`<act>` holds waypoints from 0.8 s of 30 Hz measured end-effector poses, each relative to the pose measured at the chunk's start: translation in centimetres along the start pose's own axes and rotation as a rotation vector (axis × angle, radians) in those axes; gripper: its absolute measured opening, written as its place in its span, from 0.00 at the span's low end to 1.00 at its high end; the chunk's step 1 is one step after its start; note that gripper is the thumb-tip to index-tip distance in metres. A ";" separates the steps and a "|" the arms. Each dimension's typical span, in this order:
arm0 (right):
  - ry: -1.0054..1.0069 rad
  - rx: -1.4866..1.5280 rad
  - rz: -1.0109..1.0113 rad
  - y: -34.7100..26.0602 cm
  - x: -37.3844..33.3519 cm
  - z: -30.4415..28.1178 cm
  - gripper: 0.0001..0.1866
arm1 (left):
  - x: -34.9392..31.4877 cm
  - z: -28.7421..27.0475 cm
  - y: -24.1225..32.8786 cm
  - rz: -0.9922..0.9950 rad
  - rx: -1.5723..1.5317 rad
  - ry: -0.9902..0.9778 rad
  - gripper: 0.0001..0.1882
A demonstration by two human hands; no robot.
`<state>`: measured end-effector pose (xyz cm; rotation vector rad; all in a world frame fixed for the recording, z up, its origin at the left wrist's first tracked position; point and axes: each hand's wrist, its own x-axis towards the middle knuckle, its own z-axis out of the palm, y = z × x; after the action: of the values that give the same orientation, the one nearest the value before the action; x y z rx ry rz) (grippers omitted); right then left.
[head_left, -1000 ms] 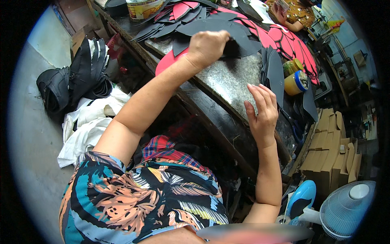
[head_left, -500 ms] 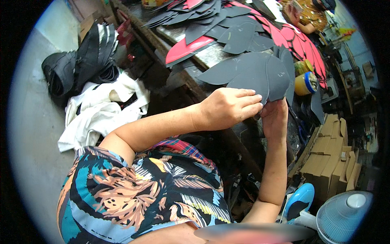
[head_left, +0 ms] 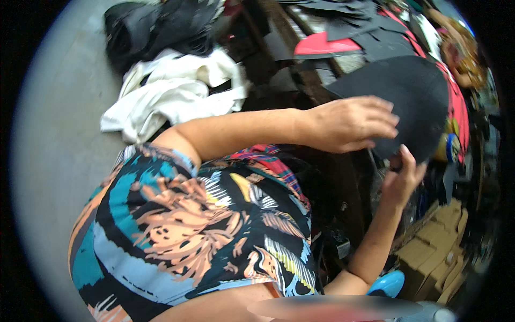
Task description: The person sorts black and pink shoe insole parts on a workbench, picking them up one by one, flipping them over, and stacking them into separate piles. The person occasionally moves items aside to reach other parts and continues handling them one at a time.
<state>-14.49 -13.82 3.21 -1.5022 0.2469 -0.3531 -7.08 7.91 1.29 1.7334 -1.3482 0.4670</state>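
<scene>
A large black, rounded sheet piece point(head_left: 413, 96) with a pointed left end is held up above the work table. My right hand point(head_left: 403, 180) pinches its lower edge, with fingertips against the sheet. Stretched out beside the piece's lower left edge, my left hand point(head_left: 348, 124) has its fingers slightly apart and a little blurred; whether they touch the sheet is unclear. Behind it, a pink piece with a dark edge point(head_left: 324, 45) lies on the table near a pile of dark grey cut pieces point(head_left: 383, 40).
Black rolled material point(head_left: 161, 29) and a white cloth point(head_left: 177, 88) lie at the left. Further pink pieces point(head_left: 457, 107) and a jar with a blue rim point(head_left: 450, 147) stand at the right, above flattened cardboard boxes point(head_left: 434, 247). Another person's arm point(head_left: 453, 43) shows at the far right.
The view has shifted, so surroundings sit further right or higher. The black piece now shows a plain dark face instead of grey layered pieces. My left fingers have come off its edge and spread.
</scene>
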 end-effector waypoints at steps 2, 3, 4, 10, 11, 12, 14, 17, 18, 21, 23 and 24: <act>-0.010 0.055 -0.149 -0.1 -0.4 -0.1 0.23 | -0.7 -1.4 -0.3 -0.136 0.217 0.257 0.37; -0.052 0.082 -0.128 0.1 -0.8 -0.1 0.25 | -0.8 -2.2 -0.6 -0.263 0.217 0.289 0.43; -0.092 0.149 -0.167 0.2 -1.2 -0.1 0.28 | -1.2 -3.1 -0.6 -0.342 0.164 0.309 0.46; -0.512 0.073 -0.140 1.0 -2.4 1.4 0.47 | -4.8 -9.9 -0.1 -0.751 -0.574 0.340 0.32; -0.540 0.073 -0.180 1.2 -2.0 2.1 0.49 | -5.6 -11.6 -0.3 -0.724 -0.421 0.331 0.28; -0.545 0.004 -0.149 0.9 -1.8 2.4 0.51 | -6.9 -13.7 -0.4 -0.783 -0.385 0.257 0.27; -0.661 -0.071 -0.126 0.7 -1.4 2.9 0.53 | -9.9 -18.4 -0.8 -0.783 -0.228 0.091 0.29; -0.704 -0.069 -0.151 0.7 -1.1 3.2 0.51 | -15.7 -24.4 -3.2 -0.909 0.270 -0.179 0.30; -0.719 -0.072 -0.147 0.8 -1.1 3.2 0.50 | -18.0 -25.5 -4.2 -1.023 0.565 -0.259 0.29; -0.743 -0.098 -0.145 1.2 -0.9 3.1 0.48 | -25.2 -26.0 -6.6 -1.588 0.900 -0.407 0.30; -0.749 -0.111 -0.146 1.3 -0.8 2.9 0.47 | -28.0 -25.9 -7.3 -1.667 0.728 -0.323 0.31; -0.748 -0.119 -0.138 1.4 -0.7 2.9 0.46 | -28.6 -25.8 -7.3 -1.721 0.680 -0.268 0.32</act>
<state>-13.98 -10.81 1.93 -1.6690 -0.4368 0.1316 -4.85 45.92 -8.23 2.7962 0.5770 -0.3817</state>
